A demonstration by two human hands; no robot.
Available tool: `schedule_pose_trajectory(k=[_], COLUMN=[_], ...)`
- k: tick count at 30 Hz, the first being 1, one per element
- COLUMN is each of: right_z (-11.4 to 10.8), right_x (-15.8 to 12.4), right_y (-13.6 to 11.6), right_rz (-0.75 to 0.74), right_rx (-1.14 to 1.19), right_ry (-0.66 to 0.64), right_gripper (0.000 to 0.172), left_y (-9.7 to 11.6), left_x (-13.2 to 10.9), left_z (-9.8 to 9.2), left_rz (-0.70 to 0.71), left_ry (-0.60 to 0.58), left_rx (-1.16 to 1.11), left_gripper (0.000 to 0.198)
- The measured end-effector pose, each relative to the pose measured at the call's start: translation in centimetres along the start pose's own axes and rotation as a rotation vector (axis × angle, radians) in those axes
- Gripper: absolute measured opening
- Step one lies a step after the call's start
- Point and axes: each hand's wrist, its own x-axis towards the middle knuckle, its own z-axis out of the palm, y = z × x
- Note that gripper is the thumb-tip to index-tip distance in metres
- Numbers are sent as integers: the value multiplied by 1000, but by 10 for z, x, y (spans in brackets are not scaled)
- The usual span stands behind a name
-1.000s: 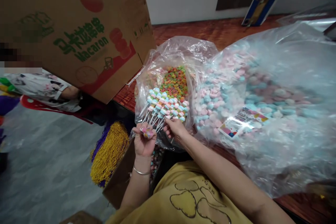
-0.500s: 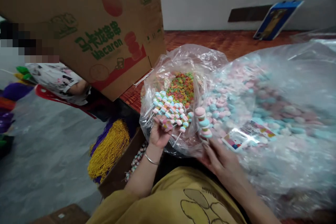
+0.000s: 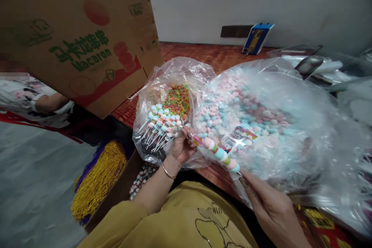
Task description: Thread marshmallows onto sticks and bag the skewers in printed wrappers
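- While clenched, the left hand (image 3: pixel 181 148) grips a fanned bunch of pastel marshmallow skewers on white sticks (image 3: pixel 162 123), over the clear plastic bag of multicoloured candy (image 3: pixel 174 81);
- right hand (image 3: pixel 269 205) apparently pinches one pink-and-blue marshmallow skewer (image 3: pixel 217 152), lying slantwise against the large clear bag of pastel marshmallows (image 3: pixel 276 116).

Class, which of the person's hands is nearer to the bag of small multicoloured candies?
Left. The left hand is right against the front of the bag of small multicoloured candies, gripping a bunch of candy sticks. The right hand is lower right, apart from it.
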Motion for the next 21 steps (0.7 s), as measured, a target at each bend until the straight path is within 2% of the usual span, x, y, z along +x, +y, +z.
schedule_pose_trajectory(k=[6, 11, 14, 18, 21], right_z=[-9, -11, -6, 6, 17], right_x=[-3, -5, -7, -10, -12], right_y=[2, -1, -4, -8, -10], right_rz=[-35, -27, 18, 83, 139], right_rx=[-61, -95, -133, -103, -40], right_ry=[-35, -13, 49, 100, 124], right_gripper=[36, 30, 24, 20, 18], left_y=[-2, -4, -9, -18, -24], left_x=[-3, -4, -4, -5, -2], left_z=[5, 12, 22, 39, 46], left_rz=[-20, 74, 80, 36, 28], left_ry=[1, 11, 42, 139, 142], left_rx=[100, 195, 196, 112, 57], left_gripper=[54, 45, 32, 13, 14])
